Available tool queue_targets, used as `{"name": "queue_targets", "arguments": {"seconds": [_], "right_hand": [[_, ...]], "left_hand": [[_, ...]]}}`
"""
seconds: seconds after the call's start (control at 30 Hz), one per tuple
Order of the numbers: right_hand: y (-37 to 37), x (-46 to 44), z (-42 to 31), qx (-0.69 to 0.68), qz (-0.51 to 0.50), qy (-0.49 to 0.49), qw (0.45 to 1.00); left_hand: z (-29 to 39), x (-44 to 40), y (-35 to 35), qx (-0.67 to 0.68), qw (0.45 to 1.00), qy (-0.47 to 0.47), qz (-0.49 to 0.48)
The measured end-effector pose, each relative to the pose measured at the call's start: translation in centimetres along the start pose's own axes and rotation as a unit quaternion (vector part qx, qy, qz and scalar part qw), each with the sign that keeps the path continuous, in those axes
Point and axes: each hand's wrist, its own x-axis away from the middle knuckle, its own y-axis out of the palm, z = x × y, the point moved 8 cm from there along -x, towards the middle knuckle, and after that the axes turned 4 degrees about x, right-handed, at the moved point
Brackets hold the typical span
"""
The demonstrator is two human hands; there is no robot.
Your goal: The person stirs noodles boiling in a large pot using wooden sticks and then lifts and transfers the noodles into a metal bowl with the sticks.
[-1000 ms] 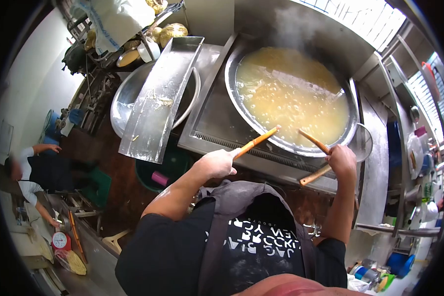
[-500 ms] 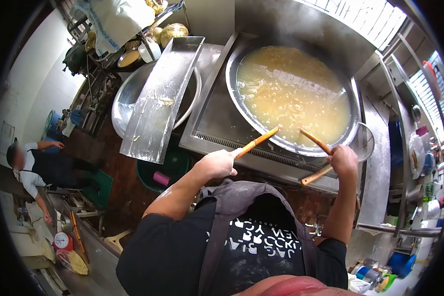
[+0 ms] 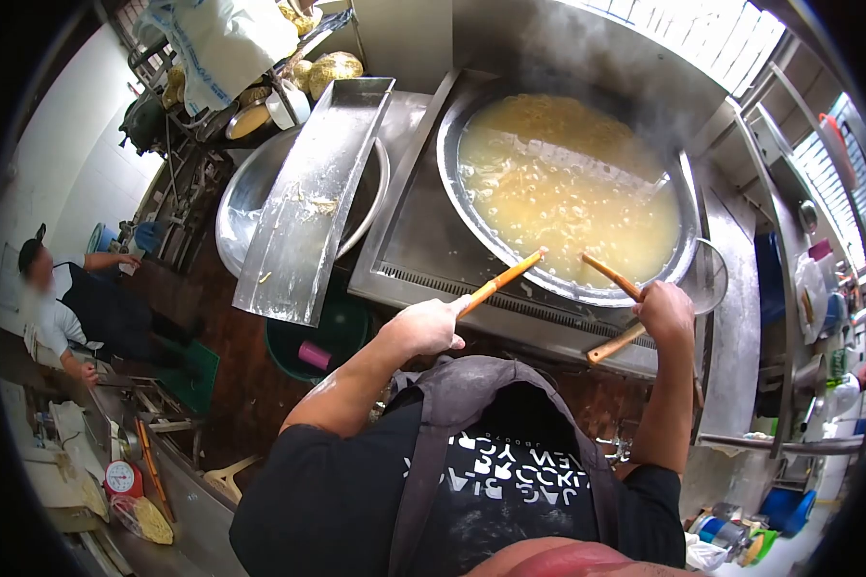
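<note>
Cloudy yellowish liquid bubbles and steams in a large round pan [image 3: 470,219] on the metal stove [image 3: 409,231]. My left hand [image 3: 423,327] is wrapped round a wooden stick [image 3: 500,281], whose tip reaches the pan's near rim. In my right hand [image 3: 664,310] is a second wooden stick [image 3: 610,275], its tip over the liquid near the same rim. A round wire strainer [image 3: 710,277] lies at the pan's right edge, and its wooden handle [image 3: 616,343] passes below my right hand. Whether that hand also touches the handle, I cannot tell.
A long metal tray [image 3: 308,207] lies across a steel bowl [image 3: 236,207] on the left. Below is a green tub [image 3: 289,337] holding a pink object [image 3: 314,354]. Another person [image 3: 91,303] stands far left, near a red scale [image 3: 122,478]. Metal shelves [image 3: 784,288] stand right.
The other person at the left has turned and moved, with one hand drawn back from near the scale. My hands and both sticks have hardly moved.
</note>
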Motion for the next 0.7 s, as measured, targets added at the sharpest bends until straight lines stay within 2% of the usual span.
{"name": "queue_targets", "arguments": {"seconds": [0.7], "right_hand": [[0.1,-0.7,0.0,0.026,0.007,0.021,0.999]], "left_hand": [[-0.1,-0.6,-0.3,-0.001,1.000,0.015,0.002]]}}
